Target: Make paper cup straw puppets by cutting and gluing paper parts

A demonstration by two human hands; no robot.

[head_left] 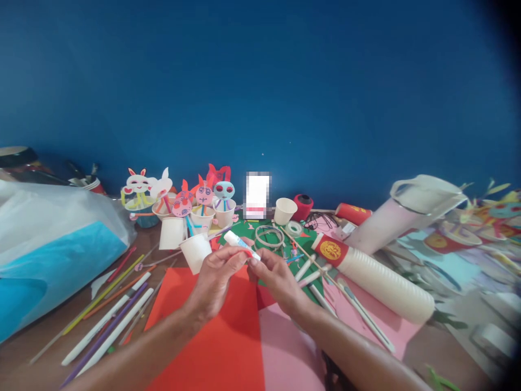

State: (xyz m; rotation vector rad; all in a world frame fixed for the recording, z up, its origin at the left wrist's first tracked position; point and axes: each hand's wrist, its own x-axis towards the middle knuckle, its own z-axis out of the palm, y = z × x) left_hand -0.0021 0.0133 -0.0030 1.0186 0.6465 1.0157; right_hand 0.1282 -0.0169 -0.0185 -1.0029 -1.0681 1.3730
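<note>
A white glue stick (235, 239) with a blue label slants across in front of me, its lower end at the fingertips of my right hand (273, 270). My left hand (220, 274) is closed in a pinch. A small red paper piece (246, 251) shows at its fingertips, against the glue stick. Part of the tube is hidden behind the left fingers. Both hands hover above a red paper sheet (175, 336) and a pink sheet (287, 342). A tipped white paper cup (196, 252) stands just beyond my left hand.
Several paper cups with animal-face cutouts (204, 194) line the back left. Pens and sticks (109, 320) lie at left beside a plastic bag (61, 260). Tape rolls (269, 237) rest on a green sheet. At right are a long cup stack (378, 277), a craft knife (366, 315) and a pitcher (402, 212).
</note>
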